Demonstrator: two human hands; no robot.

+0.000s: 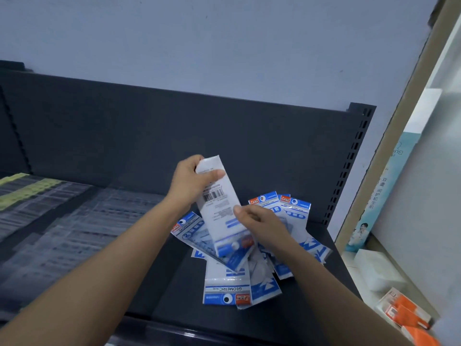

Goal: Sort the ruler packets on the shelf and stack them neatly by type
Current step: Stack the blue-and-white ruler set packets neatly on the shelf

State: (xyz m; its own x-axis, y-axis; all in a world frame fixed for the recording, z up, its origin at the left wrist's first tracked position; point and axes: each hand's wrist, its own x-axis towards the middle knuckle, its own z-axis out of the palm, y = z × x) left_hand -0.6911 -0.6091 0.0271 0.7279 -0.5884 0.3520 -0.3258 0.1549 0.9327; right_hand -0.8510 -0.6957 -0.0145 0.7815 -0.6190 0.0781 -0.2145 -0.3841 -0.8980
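Between the left hand's [189, 182] fingers [214, 175] the upper end of a ruler packet [218, 208] is pinched, and its lower right edge between the right hand's [267, 228] fingers, with its long axis held steeply, barcode side showing, just above the pile [227, 290]. The pile, of flat, glossy blue-and-white plastic sleeves, is fanned untidily on the dark matte shelf [164, 290], directly below the right hand, the nearer one.
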